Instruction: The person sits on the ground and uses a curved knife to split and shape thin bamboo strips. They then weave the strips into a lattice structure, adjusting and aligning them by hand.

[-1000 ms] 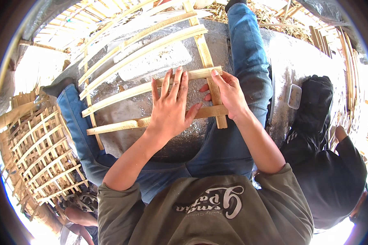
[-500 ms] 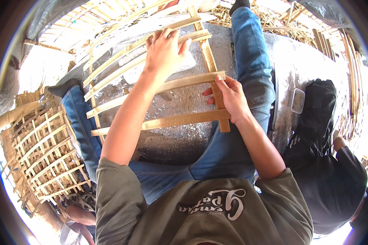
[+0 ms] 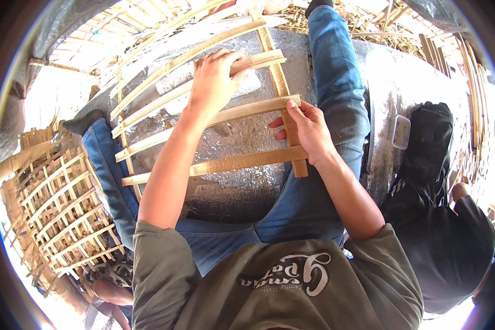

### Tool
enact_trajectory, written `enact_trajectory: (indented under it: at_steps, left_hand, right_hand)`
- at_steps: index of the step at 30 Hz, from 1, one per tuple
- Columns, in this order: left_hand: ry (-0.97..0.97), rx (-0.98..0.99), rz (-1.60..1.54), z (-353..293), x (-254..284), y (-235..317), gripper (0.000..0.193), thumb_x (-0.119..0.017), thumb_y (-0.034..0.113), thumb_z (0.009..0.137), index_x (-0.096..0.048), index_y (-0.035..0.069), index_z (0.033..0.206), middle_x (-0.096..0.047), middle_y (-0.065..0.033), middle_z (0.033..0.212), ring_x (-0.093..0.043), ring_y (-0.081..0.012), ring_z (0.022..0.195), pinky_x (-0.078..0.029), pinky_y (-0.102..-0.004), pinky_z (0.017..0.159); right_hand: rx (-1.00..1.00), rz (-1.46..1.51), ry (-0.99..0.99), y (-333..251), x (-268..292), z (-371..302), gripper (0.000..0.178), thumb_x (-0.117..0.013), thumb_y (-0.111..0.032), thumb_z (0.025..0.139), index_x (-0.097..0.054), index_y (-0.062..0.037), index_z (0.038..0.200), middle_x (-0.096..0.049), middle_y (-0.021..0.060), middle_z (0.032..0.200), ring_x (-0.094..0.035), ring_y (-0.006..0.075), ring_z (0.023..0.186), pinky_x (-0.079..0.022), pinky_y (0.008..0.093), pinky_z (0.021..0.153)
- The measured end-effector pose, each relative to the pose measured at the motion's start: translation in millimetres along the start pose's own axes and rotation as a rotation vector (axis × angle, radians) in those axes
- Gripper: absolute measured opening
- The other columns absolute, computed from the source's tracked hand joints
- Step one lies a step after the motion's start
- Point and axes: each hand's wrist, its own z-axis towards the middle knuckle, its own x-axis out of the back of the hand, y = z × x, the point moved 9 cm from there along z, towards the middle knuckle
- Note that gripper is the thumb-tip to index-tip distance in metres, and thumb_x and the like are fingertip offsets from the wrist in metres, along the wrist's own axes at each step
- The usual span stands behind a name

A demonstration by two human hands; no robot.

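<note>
A lattice of pale bamboo slats (image 3: 247,161) lies across my outstretched legs, its crosswise slats joined to a flat upright strip (image 3: 279,80) near their right ends. My left hand (image 3: 213,81) is closed over one slat (image 3: 261,59), the third up from me, with fingers curled over its far edge. The right hand (image 3: 309,129) pinches the lattice where the second slat (image 3: 256,107) meets the upright strip. Its thumb lies on the slat's end, and its other fingers pass behind the strip. The left hand hides part of the slat it grips.
Shiny grey sheeting (image 3: 231,190) covers the surface under the lattice. Finished-looking woven lattices (image 3: 66,212) are stacked at left. At right sit a clear plastic container (image 3: 401,132) and a person in black (image 3: 440,247). Bamboo scraps (image 3: 379,25) lie at the far side.
My left hand has come down onto the third slat and closed on it. That slat's right end has shifted toward me. The right hand keeps its place at the upright strip.
</note>
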Motion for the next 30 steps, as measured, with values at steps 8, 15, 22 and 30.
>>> enact_trajectory:
  at_steps: [8,15,22,30]
  left_hand:
    - [0.005,-0.031,-0.047,-8.2,0.0,5.1,0.03,-0.078,0.029,0.086,-0.07,0.01,0.108,-0.072,-0.0076,0.104,-0.069,-0.0263,0.094,-0.049,-0.0456,0.091]
    - [0.04,-0.026,-0.05,-1.1,3.8,4.8,0.044,-0.071,0.035,0.093,-0.064,0.004,0.124,-0.063,-0.014,0.124,-0.061,-0.0326,0.115,-0.042,-0.0524,0.103]
    - [-0.105,0.1,0.162,29.8,-17.5,-16.3,0.077,-0.029,0.061,0.105,-0.027,0.005,0.159,-0.029,-0.0158,0.164,-0.021,-0.0357,0.154,-0.011,-0.0626,0.123]
    - [0.0,0.095,0.221,57.9,-13.3,-28.5,0.082,-0.024,0.064,0.104,-0.021,0.006,0.161,-0.019,-0.0141,0.168,-0.015,-0.0336,0.155,-0.008,-0.0662,0.122]
  right_hand:
    - [0.005,-0.03,0.005,-1.0,-0.2,0.7,0.036,-0.049,-0.033,0.109,-0.065,-0.0024,0.118,-0.074,0.0109,0.087,-0.064,0.0128,0.061,-0.053,0.0261,0.06]
    - [0.025,-0.026,0.0,-2.3,0.2,0.9,0.037,-0.049,-0.034,0.109,-0.065,-0.0022,0.117,-0.074,0.0105,0.087,-0.065,0.0124,0.062,-0.053,0.0263,0.058]
    - [0.013,-0.043,0.001,0.0,0.2,2.2,0.037,-0.047,-0.034,0.109,-0.064,-0.002,0.117,-0.074,0.0108,0.086,-0.065,0.0122,0.06,-0.053,0.0259,0.057]
    - [0.028,-0.033,-0.018,0.2,-0.9,2.2,0.037,-0.045,-0.032,0.11,-0.064,-0.0015,0.119,-0.074,0.0114,0.089,-0.065,0.0126,0.062,-0.053,0.0259,0.058]
